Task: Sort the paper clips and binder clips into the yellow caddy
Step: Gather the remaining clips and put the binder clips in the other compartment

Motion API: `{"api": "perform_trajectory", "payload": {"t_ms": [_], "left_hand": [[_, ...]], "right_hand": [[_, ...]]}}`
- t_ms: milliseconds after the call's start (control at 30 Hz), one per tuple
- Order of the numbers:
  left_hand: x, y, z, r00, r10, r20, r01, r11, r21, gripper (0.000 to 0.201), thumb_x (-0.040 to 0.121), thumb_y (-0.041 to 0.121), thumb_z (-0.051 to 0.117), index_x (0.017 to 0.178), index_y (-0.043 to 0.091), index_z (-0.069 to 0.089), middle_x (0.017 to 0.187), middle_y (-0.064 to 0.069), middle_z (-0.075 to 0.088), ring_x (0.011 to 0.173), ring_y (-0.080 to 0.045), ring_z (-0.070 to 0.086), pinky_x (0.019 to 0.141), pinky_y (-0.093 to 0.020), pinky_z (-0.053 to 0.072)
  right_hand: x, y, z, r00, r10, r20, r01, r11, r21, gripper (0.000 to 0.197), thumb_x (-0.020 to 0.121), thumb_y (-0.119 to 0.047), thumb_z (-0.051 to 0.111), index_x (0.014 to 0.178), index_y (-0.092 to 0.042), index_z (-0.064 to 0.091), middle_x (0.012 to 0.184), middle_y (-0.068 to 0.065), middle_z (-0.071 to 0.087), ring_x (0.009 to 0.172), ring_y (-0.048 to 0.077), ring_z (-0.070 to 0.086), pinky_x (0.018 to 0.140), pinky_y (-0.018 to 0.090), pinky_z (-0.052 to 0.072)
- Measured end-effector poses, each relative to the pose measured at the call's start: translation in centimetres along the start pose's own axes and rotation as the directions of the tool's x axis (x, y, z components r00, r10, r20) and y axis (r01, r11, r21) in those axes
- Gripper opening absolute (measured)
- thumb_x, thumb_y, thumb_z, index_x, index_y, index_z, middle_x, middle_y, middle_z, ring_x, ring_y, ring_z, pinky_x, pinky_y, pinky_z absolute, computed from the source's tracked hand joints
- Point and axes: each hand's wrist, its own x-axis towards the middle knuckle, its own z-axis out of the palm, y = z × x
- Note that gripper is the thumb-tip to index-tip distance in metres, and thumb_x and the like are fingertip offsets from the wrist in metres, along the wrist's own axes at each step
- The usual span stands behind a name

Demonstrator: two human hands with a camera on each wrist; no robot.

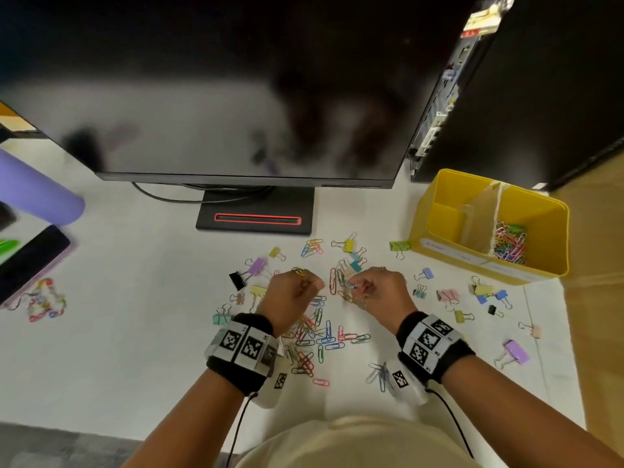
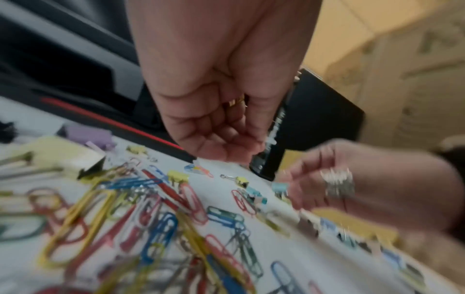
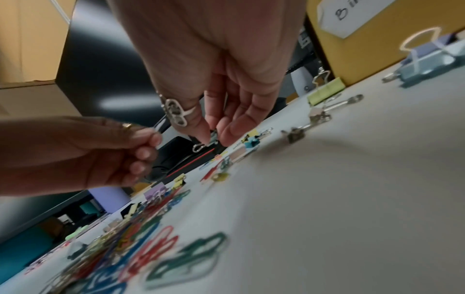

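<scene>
Nearby, monitor (image 1: 209, 96) behind scattered clips, right hand (image 1: 380, 288) pinching binder clip (image 3: 210, 139), left hand (image 1: 293, 290) fisted.

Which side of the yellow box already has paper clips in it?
The right-hand compartment of the yellow caddy holds the colourful paper clips. The compartment left of the divider looks empty.

We are at an office desk: a white desk (image 1: 118, 332) carries a dark monitor (image 1: 219, 96) on its stand, a black computer tower (image 1: 523, 79) and scattered clips (image 1: 314, 336).
</scene>
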Motion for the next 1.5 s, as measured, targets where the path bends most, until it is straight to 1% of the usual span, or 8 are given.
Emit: {"api": "perform_trajectory", "payload": {"t_ms": [233,467,600,767,1000,1133,1267,1500], "left_hand": [[-1.3,-1.6,-0.4,0.981,-0.133,0.141,0.091,0.957,0.274,0.035,0.09,0.028,0.055,0.075,-0.001,0.068,0.071,-0.012,0.064,0.063,-0.015,0.058,0.057,-0.019,0.044],[1.3,-1.7,-0.5,0.993,-0.098,-0.066,0.118,0.871,0.476,0.034,0.096,0.007,0.044,0.128,0.008,0.055,0.138,-0.011,0.043,0.119,-0.025,0.053,0.1,-0.034,0.046],[2.0,-2.7,-0.2,0.991,-0.125,-0.039,0.127,0.836,0.534,0.029,0.093,0.004,0.049,0.119,0.007,0.061,0.128,-0.01,0.051,0.115,-0.024,0.055,0.097,-0.036,0.051],[2.3,-2.7,-0.3,0.994,-0.107,-0.033,0.108,0.844,0.525,0.022,0.092,0.011,0.052,0.11,0.009,0.064,0.128,-0.007,0.051,0.115,-0.021,0.054,0.092,-0.036,0.053],[2.6,-2.3,-0.9,0.992,-0.109,-0.059,0.123,0.835,0.537,0.025,0.094,0.026,0.049,0.109,0.012,0.063,0.134,-0.008,0.049,0.121,-0.023,0.049,0.103,-0.037,0.043],[3.0,-1.9,-1.5,0.988,-0.122,-0.091,0.151,0.846,0.512,0.023,0.095,0.024,0.049,0.11,0.011,0.061,0.125,-0.009,0.052,0.113,-0.024,0.052,0.096,-0.036,0.046],[3.9,-1.9,-2.4,0.978,-0.134,-0.162,0.194,0.872,0.449,0.026,0.094,0.026,0.048,0.109,0.011,0.062,0.121,-0.011,0.055,0.108,-0.026,0.055,0.094,-0.04,0.05],[4.3,-2.5,-2.7,0.949,-0.172,-0.264,0.295,0.778,0.555,0.032,0.094,0.024,0.047,0.118,0.006,0.058,0.132,-0.012,0.046,0.115,-0.026,0.048,0.095,-0.037,0.046]], "right_hand": [[1.1,2.0,-1.9,0.996,0.09,0.006,-0.083,0.938,-0.336,0.024,0.074,0.009,0.054,0.088,-0.003,0.069,0.09,0.019,0.064,0.083,0.032,0.06,0.077,0.023,0.041],[4.8,-0.6,-2.5,0.989,0.031,-0.146,-0.066,0.968,-0.244,0.021,0.083,0.007,0.052,0.096,-0.004,0.064,0.093,0.015,0.059,0.08,0.023,0.056,0.072,0.022,0.04],[6.1,-1.5,-2.6,0.995,0.075,-0.067,-0.095,0.922,-0.376,0.034,0.087,0.0,0.051,0.12,-0.008,0.052,0.124,0.016,0.05,0.111,0.028,0.052,0.095,0.031,0.043],[4.9,-1.3,-2.0,0.977,0.036,0.209,0.047,0.925,-0.378,0.036,0.081,0.01,0.054,0.113,-0.007,0.059,0.11,0.019,0.054,0.099,0.031,0.057,0.088,0.03,0.048],[5.1,-0.3,-2.5,0.997,-0.056,0.051,0.073,0.904,-0.421,0.039,0.077,0.017,0.047,0.105,-0.003,0.063,0.107,0.023,0.058,0.103,0.038,0.054,0.086,0.043,0.05],[4.1,-1.2,-2.0,0.981,-0.008,0.192,0.088,0.907,-0.412,0.019,0.084,-0.013,0.06,0.101,-0.008,0.066,0.11,0.018,0.061,0.107,0.033,0.054,0.092,0.036,0.046],[3.2,-1.3,-0.6,0.97,-0.006,0.242,0.111,0.899,-0.425,0.022,0.08,0.005,0.047,0.089,-0.003,0.065,0.089,0.018,0.066,0.095,0.032,0.054,0.077,0.03,0.046],[3.2,-1.9,0.2,0.967,0.021,0.252,0.098,0.887,-0.451,0.013,0.085,-0.014,0.057,0.087,-0.003,0.063,0.093,0.016,0.065,0.097,0.029,0.053,0.081,0.035,0.047]]}}
